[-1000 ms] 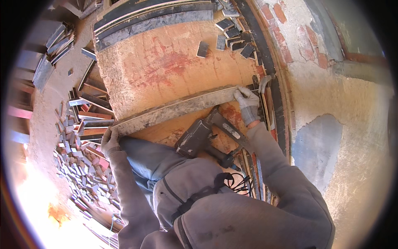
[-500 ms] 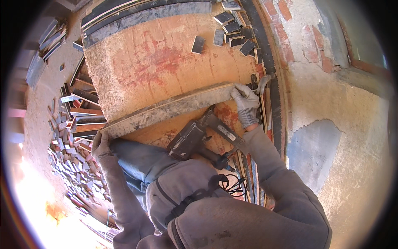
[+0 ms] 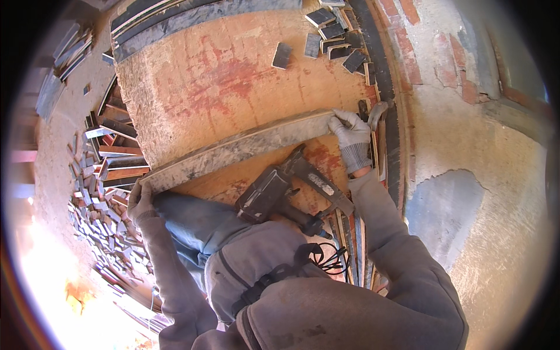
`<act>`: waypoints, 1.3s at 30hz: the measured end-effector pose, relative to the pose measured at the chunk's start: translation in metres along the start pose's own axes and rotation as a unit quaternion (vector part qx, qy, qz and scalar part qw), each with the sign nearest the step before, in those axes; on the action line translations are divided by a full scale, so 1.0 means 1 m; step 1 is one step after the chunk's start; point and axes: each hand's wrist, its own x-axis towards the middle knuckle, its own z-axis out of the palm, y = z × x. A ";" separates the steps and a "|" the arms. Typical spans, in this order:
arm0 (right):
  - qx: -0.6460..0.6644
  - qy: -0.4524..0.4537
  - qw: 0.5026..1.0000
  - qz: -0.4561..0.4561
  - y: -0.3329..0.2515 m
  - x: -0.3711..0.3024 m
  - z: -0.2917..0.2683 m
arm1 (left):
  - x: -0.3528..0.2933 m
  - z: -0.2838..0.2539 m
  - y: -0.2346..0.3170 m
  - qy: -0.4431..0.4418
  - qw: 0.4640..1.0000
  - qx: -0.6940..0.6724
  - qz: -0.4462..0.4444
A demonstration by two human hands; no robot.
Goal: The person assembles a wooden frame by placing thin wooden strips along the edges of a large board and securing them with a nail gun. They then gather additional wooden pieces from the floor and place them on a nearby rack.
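Observation:
A long wooden strip with a worn grey face [image 3: 245,146] lies across the wooden work surface [image 3: 192,76] before me. My gloved left hand [image 3: 140,199] is closed round its left end. At the other end, my gloved right hand [image 3: 352,135] pinches the strip between thumb and fingers. Nearer my body rests a black nail gun [image 3: 271,189], on the surface between the strip and my lap. Just right of my right hand, a hammer [image 3: 378,114] shows its curved metal head; its handle is partly hidden.
Several small dark blocks [image 3: 332,38] lie at the far right of the surface. Long boards [image 3: 175,26] are stacked along its far edge. Offcuts [image 3: 108,221] heap on the floor at left. A worn wall [image 3: 461,134] stands at right, and strips [image 3: 350,245] lie near my right forearm.
The view has shifted slightly. The strip's right end and my right hand sit a little farther right and farther from me. Both hands keep hold of the strip.

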 end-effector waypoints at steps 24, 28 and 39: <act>-0.028 -0.022 0.999 -0.010 0.003 0.018 -0.003 | 0.002 -0.001 -0.004 0.028 0.997 0.075 0.009; -0.051 -0.047 0.997 -0.014 0.006 0.021 -0.009 | -0.008 0.002 0.004 -0.007 0.997 0.061 0.038; -0.094 -0.048 0.994 -0.010 0.012 0.025 -0.014 | -0.008 -0.001 0.002 0.024 0.999 0.036 -0.002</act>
